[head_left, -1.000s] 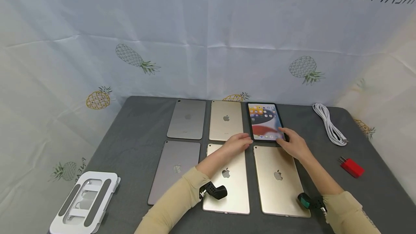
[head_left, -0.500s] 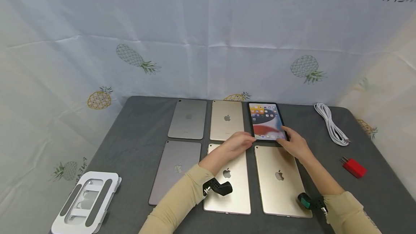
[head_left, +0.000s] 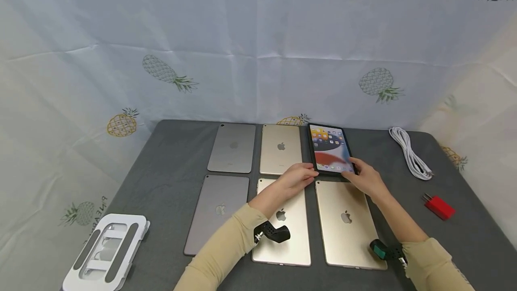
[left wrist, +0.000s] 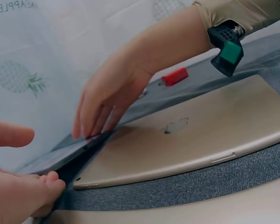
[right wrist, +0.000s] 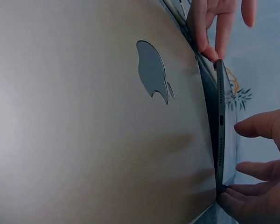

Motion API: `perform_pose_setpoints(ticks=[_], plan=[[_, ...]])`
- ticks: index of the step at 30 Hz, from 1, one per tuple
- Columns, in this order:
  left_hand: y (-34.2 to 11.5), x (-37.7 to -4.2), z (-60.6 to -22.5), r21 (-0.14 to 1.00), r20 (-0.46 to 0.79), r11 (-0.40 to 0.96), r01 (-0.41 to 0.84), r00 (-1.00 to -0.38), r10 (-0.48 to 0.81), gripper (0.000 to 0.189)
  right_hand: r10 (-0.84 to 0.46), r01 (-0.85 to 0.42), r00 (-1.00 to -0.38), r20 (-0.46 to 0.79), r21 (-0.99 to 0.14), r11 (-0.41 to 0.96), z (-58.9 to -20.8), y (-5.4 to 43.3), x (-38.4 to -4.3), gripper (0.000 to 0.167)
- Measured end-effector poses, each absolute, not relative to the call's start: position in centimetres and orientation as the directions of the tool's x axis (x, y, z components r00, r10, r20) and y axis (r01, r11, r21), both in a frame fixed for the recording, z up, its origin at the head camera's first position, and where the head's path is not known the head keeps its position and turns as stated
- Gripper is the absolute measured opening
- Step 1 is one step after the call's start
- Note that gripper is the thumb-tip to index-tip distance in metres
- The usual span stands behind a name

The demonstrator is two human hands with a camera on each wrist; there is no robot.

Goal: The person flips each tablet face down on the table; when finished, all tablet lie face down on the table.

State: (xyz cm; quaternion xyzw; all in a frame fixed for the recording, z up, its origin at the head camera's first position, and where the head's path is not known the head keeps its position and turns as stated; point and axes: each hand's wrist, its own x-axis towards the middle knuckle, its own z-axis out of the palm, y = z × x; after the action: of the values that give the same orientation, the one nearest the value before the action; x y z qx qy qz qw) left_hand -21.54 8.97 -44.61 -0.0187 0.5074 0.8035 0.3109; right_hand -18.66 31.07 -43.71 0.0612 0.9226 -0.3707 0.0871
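Note:
A black tablet (head_left: 329, 149) with its home screen lit faces up at the back of the table. My left hand (head_left: 294, 179) holds its near-left corner, fingers curled under the edge and thumb apart in the left wrist view. At the near-right corner is my right hand (head_left: 365, 178), which grips the tablet's edge. In the right wrist view the tablet's port edge (right wrist: 220, 126) shows between both hands, with the right fingers tucked at its lower corner. Right below it lies a gold tablet (head_left: 347, 223), back up, overlapped by my right forearm.
Two grey tablets (head_left: 232, 149) lie back up at the left. A gold tablet (head_left: 280, 147) and another gold tablet (head_left: 282, 237) lie in the middle column. A white stand (head_left: 106, 253) sits front left; a coiled white cable (head_left: 409, 154) and red charger (head_left: 439, 207) are right.
The black tablet's far edge has risen a little, and its left side edge now shows. My left fingers have moved in against its near-left corner. The right hand stays at its corner.

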Motion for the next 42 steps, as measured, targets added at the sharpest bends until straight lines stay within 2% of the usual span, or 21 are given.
perform_pose_setpoints(ticks=[5, 13, 25, 32, 38, 42], plan=[[9.1, -21.7, -44.7, 0.778, -0.320, -0.356, -0.518, -0.814, 0.485, 0.054, 0.026, 0.137, -0.983, -0.183, -0.627, 0.767, -43.7, 30.7, -18.7, 0.073], [9.1, -21.6, -44.1, 0.695, -0.271, -0.506, -0.511, -0.838, 0.474, 0.047, -0.107, -0.075, -0.994, -0.034, -0.498, 0.864, -43.4, 29.0, -18.7, 0.078], [8.8, -21.4, -43.0, 0.787, -0.154, -0.443, -0.430, -0.831, 0.534, 0.050, -0.134, -0.229, -0.961, 0.241, -0.426, 0.875, -43.3, 26.9, -19.3, 0.060], [8.9, -21.4, -43.0, 0.856, -0.124, -0.354, -0.376, -0.816, 0.565, 0.046, -0.077, -0.249, -0.933, 0.353, -0.476, 0.843, -43.1, 26.9, -18.8, 0.051], [9.4, -21.4, -44.1, 0.835, -0.229, -0.316, -0.450, -0.807, 0.544, 0.045, 0.045, -0.234, -0.911, 0.410, -0.602, 0.763, -42.6, 27.3, -18.6, 0.044], [9.8, -21.5, -44.7, 0.817, -0.285, -0.297, -0.494, -0.795, 0.536, 0.044, 0.142, -0.167, -0.916, 0.375, -0.677, 0.716, -42.1, 27.5, -18.5, 0.035]])
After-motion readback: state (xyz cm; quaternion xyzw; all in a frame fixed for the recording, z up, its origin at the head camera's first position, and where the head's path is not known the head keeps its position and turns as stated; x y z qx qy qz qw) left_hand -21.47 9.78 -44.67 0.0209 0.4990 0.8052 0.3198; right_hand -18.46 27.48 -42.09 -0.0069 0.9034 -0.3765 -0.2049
